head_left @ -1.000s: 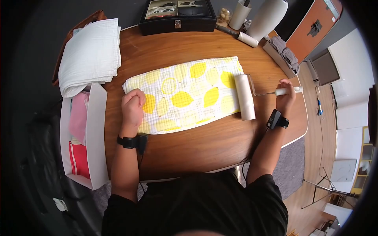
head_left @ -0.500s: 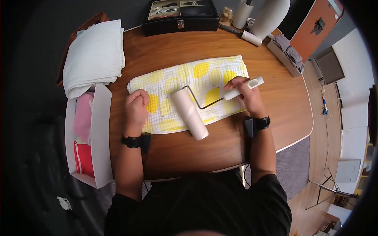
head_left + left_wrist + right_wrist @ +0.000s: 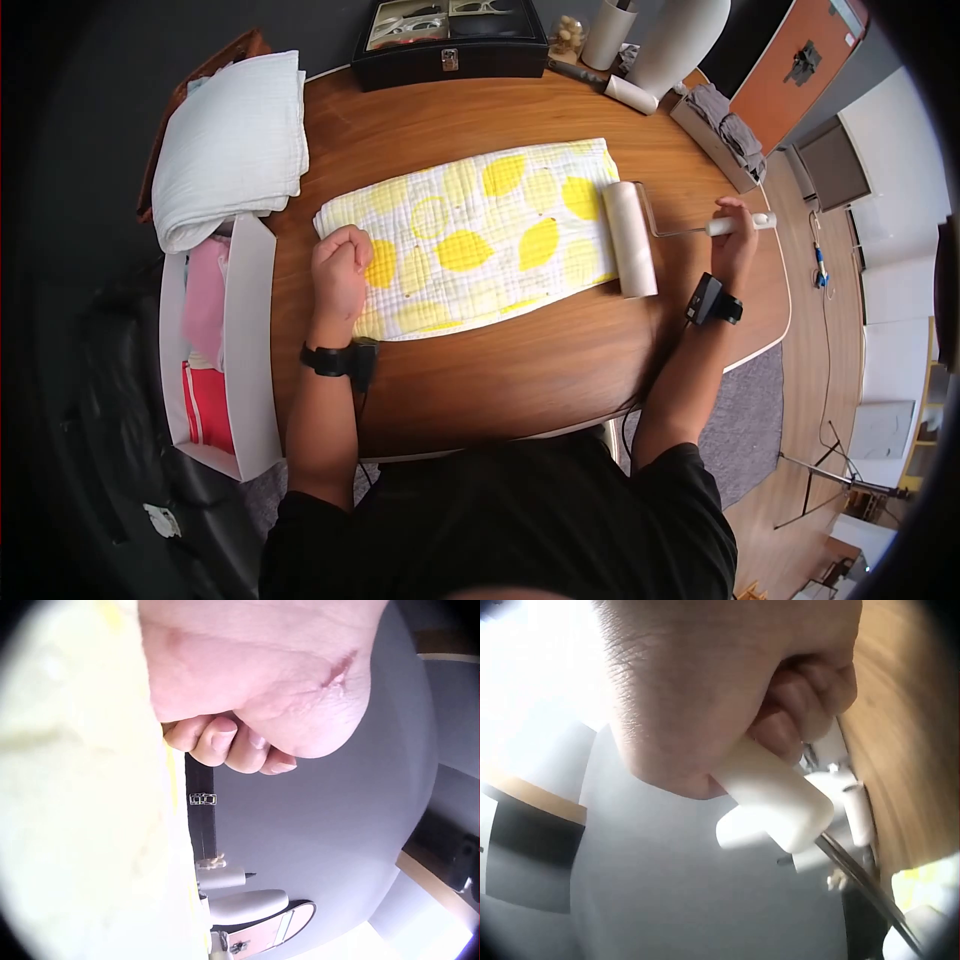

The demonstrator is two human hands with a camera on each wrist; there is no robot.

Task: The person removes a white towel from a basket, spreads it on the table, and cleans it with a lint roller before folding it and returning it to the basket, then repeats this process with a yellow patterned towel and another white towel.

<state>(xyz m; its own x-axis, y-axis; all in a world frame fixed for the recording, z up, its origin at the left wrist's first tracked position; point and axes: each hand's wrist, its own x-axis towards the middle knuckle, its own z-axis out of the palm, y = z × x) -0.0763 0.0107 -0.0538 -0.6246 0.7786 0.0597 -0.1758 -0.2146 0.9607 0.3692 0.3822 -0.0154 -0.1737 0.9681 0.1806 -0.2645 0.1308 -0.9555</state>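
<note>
A folded white muslin cloth (image 3: 480, 240) with a yellow lemon print lies flat on the wooden table. My left hand (image 3: 340, 280) rests as a fist on the cloth's left end. Its fingers (image 3: 217, 742) are curled under the palm and hold nothing in the left wrist view. My right hand (image 3: 735, 245) grips the white handle of a lint roller (image 3: 630, 240) past the cloth's right end. The roller's white paper cylinder lies along the cloth's right edge. In the right wrist view the handle (image 3: 776, 799) comes out of the curled fingers, its metal rod slanting down.
A folded white cloth (image 3: 235, 140) sits at the back left, above a white box (image 3: 252, 350) of pink and red fabric. A black glasses case (image 3: 450, 66) stands at the back. Back right are a smaller lint roller (image 3: 632, 95), a vase (image 3: 685, 40) and a bin (image 3: 690, 132) of grey cloth.
The lint roller was at the right end, swung left over the cloth's middle half a second ago, and is back at the right edge. My left hand has stayed on the cloth.
</note>
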